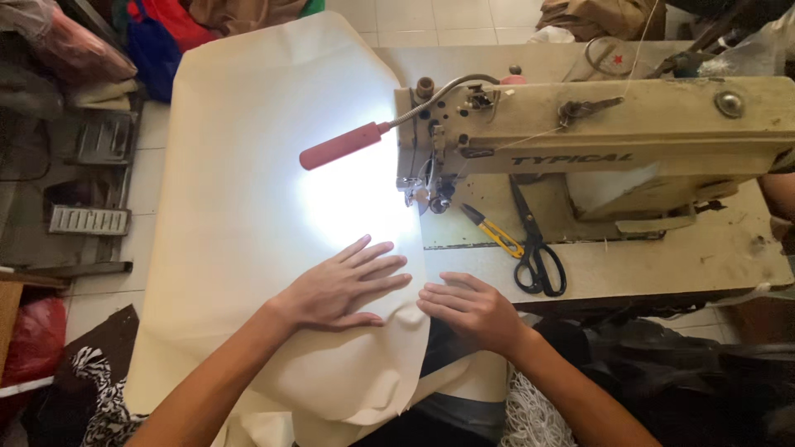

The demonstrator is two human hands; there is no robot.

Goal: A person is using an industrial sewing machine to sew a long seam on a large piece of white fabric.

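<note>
cream fabric (248,190) under both hands — left hand (344,285), right hand (468,308), grip open, flat

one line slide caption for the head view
Both hands, left hand and right hand, press cream fabric flat beside a sewing machine.

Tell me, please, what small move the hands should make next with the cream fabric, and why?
Probably slide the cream fabric right, toward the needle. Both hands lie flat: the left hand on the fabric, the right hand at its edge. That edge lies just in front of the sewing machine, apparently not yet under the needle.
</note>
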